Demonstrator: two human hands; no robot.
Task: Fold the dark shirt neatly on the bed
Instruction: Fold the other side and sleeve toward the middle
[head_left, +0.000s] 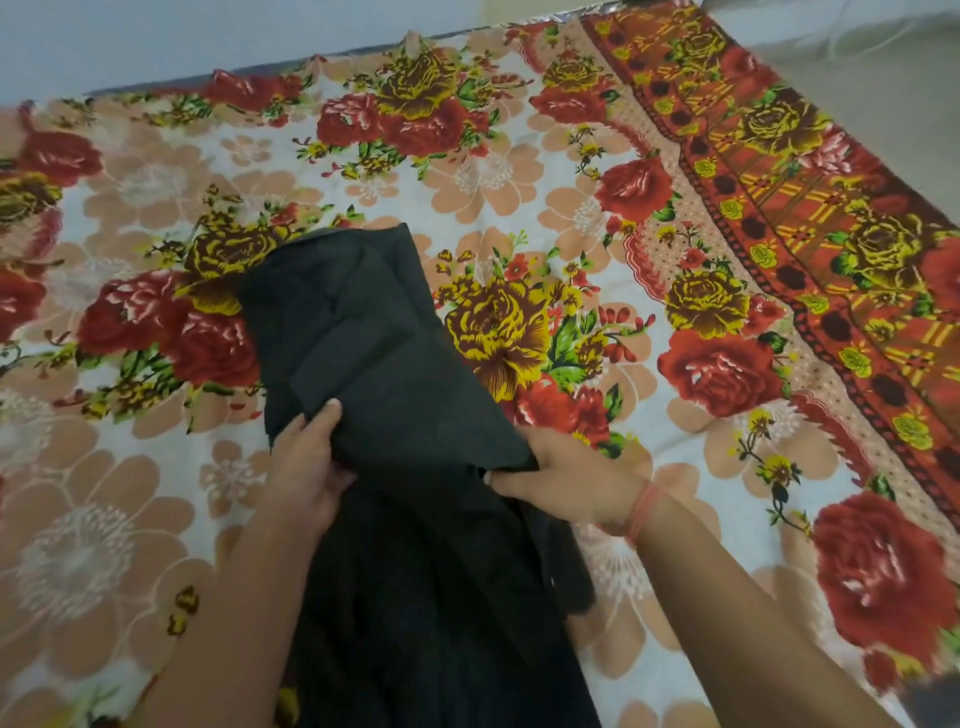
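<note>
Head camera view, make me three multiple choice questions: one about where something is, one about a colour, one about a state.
1. Where does the dark charcoal cloth shirt lie?
A. on the flowered bedsheet
B. on a chair
C. on the floor

2. What colour is the thread band on the right wrist?
A. blue
B. orange-red
C. white

3. What are the hands doing?
A. resting off the shirt
B. both gripping the shirt
C. only one touching it

Answers: A, the sheet surrounds the shirt; B, orange-red shows at the wrist; B, left hand and right hand both pinch cloth.
</note>
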